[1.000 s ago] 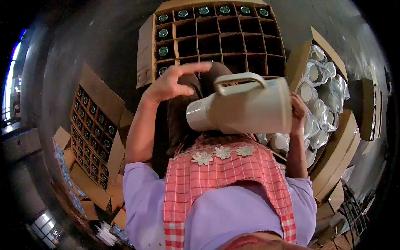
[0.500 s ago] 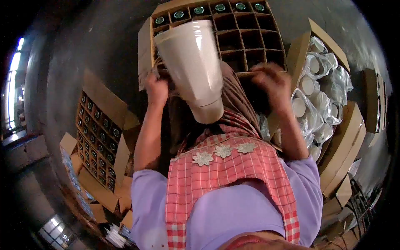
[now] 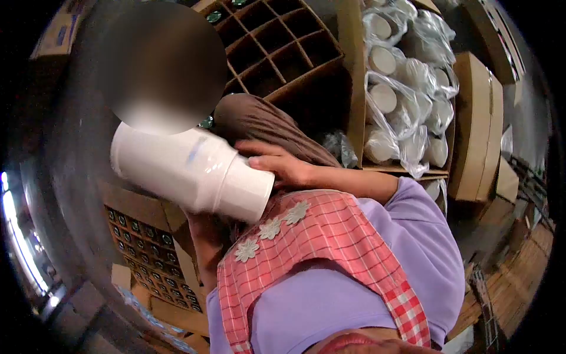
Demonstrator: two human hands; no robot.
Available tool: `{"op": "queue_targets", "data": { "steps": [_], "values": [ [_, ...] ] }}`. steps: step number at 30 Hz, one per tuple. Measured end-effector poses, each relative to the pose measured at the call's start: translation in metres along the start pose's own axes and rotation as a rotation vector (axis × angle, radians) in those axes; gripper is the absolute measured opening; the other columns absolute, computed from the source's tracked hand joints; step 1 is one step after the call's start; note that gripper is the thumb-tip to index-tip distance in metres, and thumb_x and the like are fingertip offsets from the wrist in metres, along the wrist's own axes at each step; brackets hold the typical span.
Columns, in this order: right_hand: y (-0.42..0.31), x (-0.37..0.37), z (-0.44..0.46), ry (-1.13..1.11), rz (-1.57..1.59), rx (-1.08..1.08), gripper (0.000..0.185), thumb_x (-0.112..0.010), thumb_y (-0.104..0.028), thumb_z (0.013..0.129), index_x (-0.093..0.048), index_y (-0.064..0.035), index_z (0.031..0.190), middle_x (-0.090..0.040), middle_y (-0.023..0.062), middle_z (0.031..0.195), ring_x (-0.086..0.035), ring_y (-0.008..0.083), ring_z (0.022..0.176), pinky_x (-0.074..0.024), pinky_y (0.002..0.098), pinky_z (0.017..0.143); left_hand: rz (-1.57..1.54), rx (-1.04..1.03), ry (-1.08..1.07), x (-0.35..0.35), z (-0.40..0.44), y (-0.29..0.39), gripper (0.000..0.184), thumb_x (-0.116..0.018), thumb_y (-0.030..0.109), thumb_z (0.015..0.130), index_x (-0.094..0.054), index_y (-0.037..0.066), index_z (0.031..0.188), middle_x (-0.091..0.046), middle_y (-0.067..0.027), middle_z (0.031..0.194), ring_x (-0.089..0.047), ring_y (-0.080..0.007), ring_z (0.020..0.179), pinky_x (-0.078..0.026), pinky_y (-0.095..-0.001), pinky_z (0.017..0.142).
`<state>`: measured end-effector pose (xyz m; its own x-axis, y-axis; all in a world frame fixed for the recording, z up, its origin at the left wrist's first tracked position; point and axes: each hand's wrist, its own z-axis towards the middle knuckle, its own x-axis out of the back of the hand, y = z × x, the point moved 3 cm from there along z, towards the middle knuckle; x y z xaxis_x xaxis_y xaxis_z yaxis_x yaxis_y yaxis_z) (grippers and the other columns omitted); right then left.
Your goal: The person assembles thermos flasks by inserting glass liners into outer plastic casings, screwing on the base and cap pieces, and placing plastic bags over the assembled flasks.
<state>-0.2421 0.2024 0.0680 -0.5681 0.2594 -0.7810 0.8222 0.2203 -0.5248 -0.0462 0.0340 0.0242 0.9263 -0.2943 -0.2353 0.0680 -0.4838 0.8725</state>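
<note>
A large white tapered vessel [image 3: 177,153] with a stepped, narrower end and a small blue mark lies tilted across my lap, close to the camera. My right hand [image 3: 286,165] is at its narrow end, thumb and fingers bent against the side. Behind the vessel, my left hand is hidden; only the left forearm [image 3: 203,242] shows, reaching up under it. A round blur covers the vessel's upper part, so its wide end cannot be fully made out. Beyond my knees stands a divided carton [image 3: 321,65], with a few green-topped bottles [image 3: 214,16] in its cells.
On the right, an open carton [image 3: 355,88] holds white round-ended items [image 3: 383,97] in clear plastic bags. A closed carton [image 3: 474,130] stands beside it. At lower left is another divided carton [image 3: 183,259] filled with dark-topped bottles. Flat cardboard [image 3: 513,253] lies at the lower right.
The vessel has swung from near upright to lying leftward, its narrow end toward my apron. My right hand has come in from the right onto it. The view has turned and shifted.
</note>
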Motion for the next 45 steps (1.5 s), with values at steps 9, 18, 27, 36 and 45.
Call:
{"op": "queue_targets", "data": {
  "steps": [9,18,27,36,45],
  "values": [
    [-0.036,0.040,-0.032,0.113,-0.376,0.128,0.054,-0.069,-0.024,0.076,-0.052,-0.0045,0.124,-0.061,0.0111,0.111,-0.060,0.0179,0.092,-0.0496,0.0311,0.078,0.165,0.047,-0.069,0.003,-0.005,0.032,0.054,-0.046,0.036,0.091,-0.038,-0.001,0.130,-0.045,-0.0166,0.126,-0.051,-0.0303,0.108,-0.048,-0.0446,0.085],
    [0.064,0.234,-0.109,0.065,-2.102,-0.050,0.031,-0.064,-0.016,0.069,-0.063,-0.0128,0.100,-0.062,0.0104,0.103,-0.058,0.0301,0.097,-0.0480,0.0405,0.078,0.300,-0.210,0.106,-0.046,0.014,0.051,0.036,-0.048,0.020,0.093,-0.049,-0.001,0.122,-0.055,-0.0109,0.111,-0.055,-0.0213,0.095,-0.047,-0.0349,0.080],
    [-0.139,0.189,0.052,0.672,0.160,0.427,0.013,-0.056,-0.014,0.089,-0.060,-0.0019,0.089,-0.063,0.0089,0.081,-0.060,0.0171,0.069,-0.0487,0.0301,0.059,0.038,0.115,-0.472,-0.024,0.093,0.084,0.057,-0.059,0.030,0.068,-0.053,-0.002,0.115,-0.060,-0.0157,0.108,-0.058,-0.0308,0.098,-0.051,-0.0408,0.076],
    [-0.161,0.091,0.192,0.280,-0.032,0.394,0.011,-0.063,-0.004,0.079,-0.057,-0.0026,0.088,-0.062,0.0080,0.086,-0.061,0.0171,0.079,-0.0510,0.0301,0.071,0.144,0.050,-0.782,-0.185,0.211,0.061,0.055,-0.063,0.005,0.079,-0.042,0.000,0.129,-0.055,-0.0153,0.120,-0.057,-0.0209,0.101,-0.043,-0.0298,0.090],
    [-0.191,0.129,0.197,0.338,0.504,0.716,0.014,-0.045,-0.013,0.093,-0.053,-0.0018,0.098,-0.062,0.0127,0.094,-0.062,0.0262,0.085,-0.0504,0.0418,0.085,1.065,-0.789,-0.583,-0.119,0.212,0.079,0.015,-0.063,0.013,0.074,-0.065,0.002,0.084,-0.062,-0.0145,0.073,-0.059,-0.0275,0.064,-0.048,-0.0315,0.061]
  ]
}}
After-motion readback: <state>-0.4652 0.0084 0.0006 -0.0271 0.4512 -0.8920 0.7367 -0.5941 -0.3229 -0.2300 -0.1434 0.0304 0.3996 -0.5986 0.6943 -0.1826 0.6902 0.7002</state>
